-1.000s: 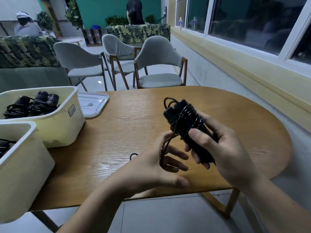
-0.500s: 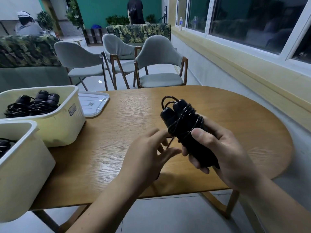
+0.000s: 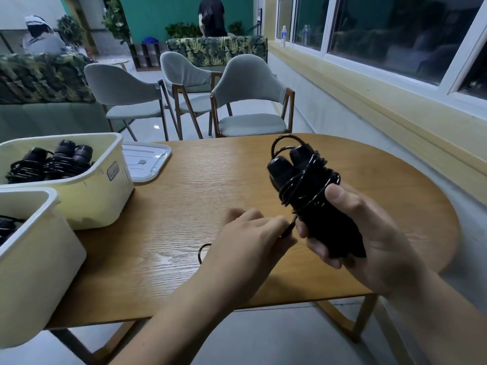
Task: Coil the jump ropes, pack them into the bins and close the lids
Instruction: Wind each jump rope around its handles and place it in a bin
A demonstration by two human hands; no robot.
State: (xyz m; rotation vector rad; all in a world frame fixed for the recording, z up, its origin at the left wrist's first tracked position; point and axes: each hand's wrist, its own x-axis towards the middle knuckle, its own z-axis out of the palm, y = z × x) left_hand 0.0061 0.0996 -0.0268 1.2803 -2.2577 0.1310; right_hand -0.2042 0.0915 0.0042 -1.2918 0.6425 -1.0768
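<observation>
My right hand (image 3: 361, 238) grips a black jump rope (image 3: 303, 180) by its two handles, with the cord wound several times around them. It is held above the wooden table (image 3: 184, 196). My left hand (image 3: 250, 238) pinches the loose end of the cord just left of the bundle; a small loop of cord (image 3: 204, 252) shows beside that hand over the table. Two cream bins stand at the left: the far bin (image 3: 105, 185) holds coiled black ropes (image 3: 50, 164), and the near bin (image 3: 39, 259) shows a bit of black rope at its left edge.
A white lid (image 3: 147, 162) lies flat on the table behind the far bin. Three grey chairs (image 3: 245, 101) stand beyond the table. A window wall runs along the right. Two people are far in the background.
My left hand moved down and right from the side of the bundle, drawing the loose cord end below the handles. The right hand keeps its grip and has barely moved.
</observation>
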